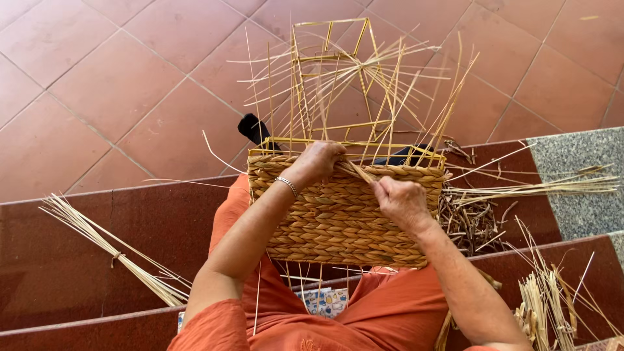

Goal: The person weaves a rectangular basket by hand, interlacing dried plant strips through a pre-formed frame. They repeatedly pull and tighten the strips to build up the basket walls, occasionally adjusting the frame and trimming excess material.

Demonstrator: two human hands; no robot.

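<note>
**Both hands at the top edge of a half-woven basket**

I see my left hand [320,161] curled over the upper rim of the woven basket [341,214], fingers closed on the braided edge, a thin bracelet [288,186] at the wrist. My right hand [401,201] sits just beside it, fingertips pinching a flat straw strand [356,171] that runs between the two hands. The basket rests on my lap, against orange clothing [383,312], its woven wall facing me. Above the rim, a yellow wire frame [331,71] rises with loose straw stakes fanning outward. A tied straw bundle [110,250] lies on the dark red step to my left; scraps and more straw [546,305] lie to my right.
</note>
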